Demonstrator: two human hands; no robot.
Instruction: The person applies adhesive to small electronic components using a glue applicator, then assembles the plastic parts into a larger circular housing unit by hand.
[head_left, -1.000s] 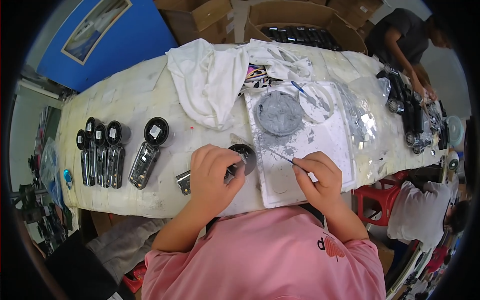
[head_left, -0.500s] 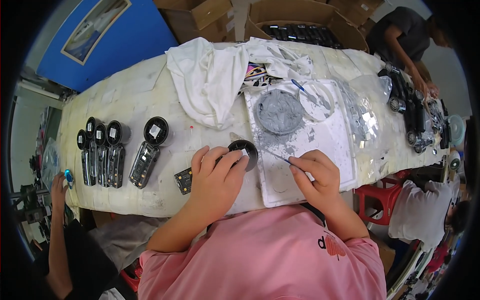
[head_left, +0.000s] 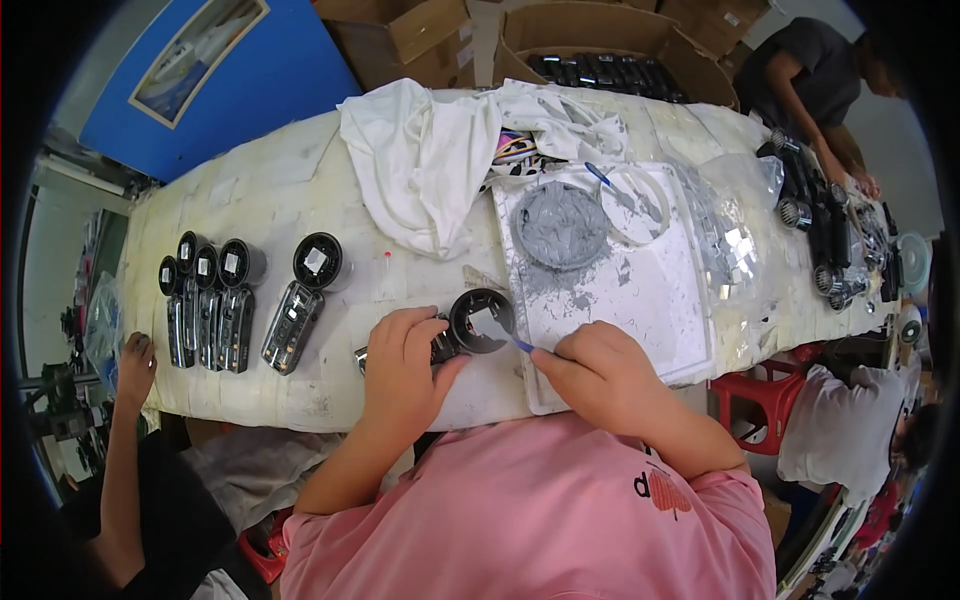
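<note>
Device in work: a black device with a round, cup-shaped head [head_left: 463, 322] and a straight handle lies on the pale, tape-covered table [head_left: 290, 200], just left of the tray, head to the right.
Left hand [head_left: 402, 360]: over the handle, fingers curled and closed on it.
Right hand [head_left: 600, 375]: fingers together, clamped on a slim blue-handled tool [head_left: 524, 347].
Tool tip: at the head's right rim; contact cannot be told.
Tray: white, rectangular, grey-smeared [head_left: 640, 330]; bears a round tub of grey paste [head_left: 560, 228].
Left of table: similar black devices, four grouped, one apart [head_left: 291, 325].
Far side: crumpled white cloth [head_left: 415, 160].
Left edge: a co-worker's hand [head_left: 137, 370].
</note>
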